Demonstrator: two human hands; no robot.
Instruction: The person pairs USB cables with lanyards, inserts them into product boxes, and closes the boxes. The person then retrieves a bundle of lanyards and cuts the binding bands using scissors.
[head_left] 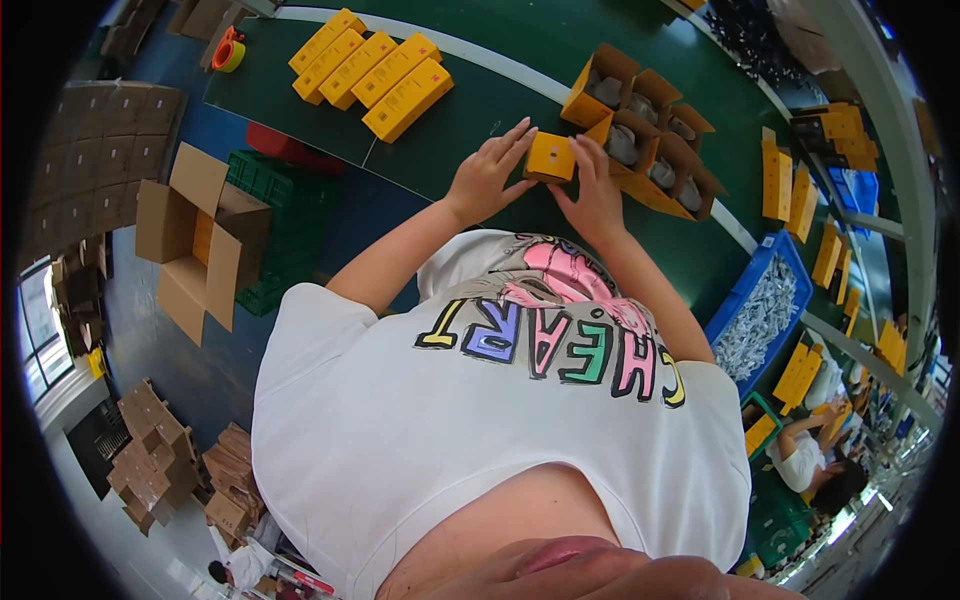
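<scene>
Between my two hands a small yellow carton stands upright at the near edge of the green worktable, its end face closed. My left hand presses along its left side, with fingers pointing away from me. On the other side, my right hand grips the right edge, thumb low and fingers at the top corner. Just right of it stand several open yellow cartons, flaps up, with grey-wrapped items inside. Several closed yellow cartons lie side by side at the far left of the table.
Rolls of tape sit at the table's far left corner. An open brown cardboard box rests by a green crate to the left. A blue bin of small silvery packets is at right. Another person works further right.
</scene>
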